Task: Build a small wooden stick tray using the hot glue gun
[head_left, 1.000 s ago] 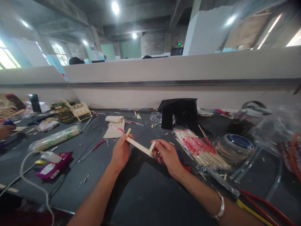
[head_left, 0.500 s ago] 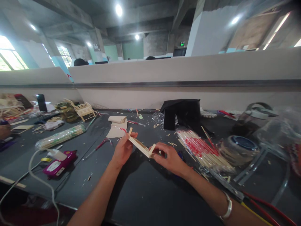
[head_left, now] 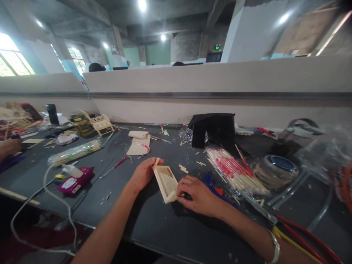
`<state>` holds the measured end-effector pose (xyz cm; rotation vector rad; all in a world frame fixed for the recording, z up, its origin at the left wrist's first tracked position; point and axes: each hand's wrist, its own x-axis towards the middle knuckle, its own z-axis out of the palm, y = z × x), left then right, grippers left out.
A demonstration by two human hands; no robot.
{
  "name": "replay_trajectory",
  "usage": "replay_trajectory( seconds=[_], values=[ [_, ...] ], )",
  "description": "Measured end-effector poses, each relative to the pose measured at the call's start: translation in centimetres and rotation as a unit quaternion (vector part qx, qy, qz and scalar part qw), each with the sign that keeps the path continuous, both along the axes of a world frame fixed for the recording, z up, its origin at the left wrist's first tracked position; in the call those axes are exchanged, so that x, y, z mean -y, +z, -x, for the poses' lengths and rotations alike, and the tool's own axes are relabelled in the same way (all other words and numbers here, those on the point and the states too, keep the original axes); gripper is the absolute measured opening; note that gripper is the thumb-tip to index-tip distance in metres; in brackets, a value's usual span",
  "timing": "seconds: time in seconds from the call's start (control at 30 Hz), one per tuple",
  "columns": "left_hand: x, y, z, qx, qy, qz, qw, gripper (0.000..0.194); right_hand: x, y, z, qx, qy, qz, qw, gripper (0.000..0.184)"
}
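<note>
Over the dark table, a small shallow tray built of thin wooden sticks (head_left: 166, 179) is tilted so that its slatted inside and raised rim show. My left hand (head_left: 145, 172) is closed on its far left corner, where a short stick pokes up past the fingers. At the near right edge, my right hand (head_left: 196, 194) has its fingers bent and pinched against the tray; its thumb side is partly hidden. Just beyond my right hand lies a blue tool with an orange part (head_left: 217, 190), and several short cut sticks (head_left: 183, 168) lie past the tray.
A bag of red-marked sticks (head_left: 231, 165) and a round clear jar (head_left: 275, 174) are to the right, near red-handled cutters (head_left: 295, 231). Leftward lie a purple power strip (head_left: 75, 181) with a cable and a wrapped stick bundle (head_left: 77, 152). Another person's hand (head_left: 9, 148) is at far left.
The tray has turned from nearly edge-on to showing its slatted inside, and its near end has come closer. My right hand moved slightly nearer. The blue tool and short sticks now show more.
</note>
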<state>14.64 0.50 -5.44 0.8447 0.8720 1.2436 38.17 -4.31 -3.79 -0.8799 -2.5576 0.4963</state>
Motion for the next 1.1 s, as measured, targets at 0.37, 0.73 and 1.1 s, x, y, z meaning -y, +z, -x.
replay_trajectory(
  seconds=[0.37,0.73,1.1],
  values=[
    [5.3,0.1,2.3,-0.169,0.033,-0.049,0.984,0.028,3.3,1.5,-0.4,0.146,0.032,-0.081,0.985,0.014],
    [5.1,0.4,1.2,-0.263,0.058,-0.074,0.960,0.013,3.2,-1.5,-7.8,0.181,-0.233,-0.137,0.946,0.046],
    [4.9,-0.4,1.3,-0.256,0.031,-0.091,0.962,0.025,1.8,-2.0,-8.7,0.102,-0.277,-0.041,0.955,0.028]
  ],
)
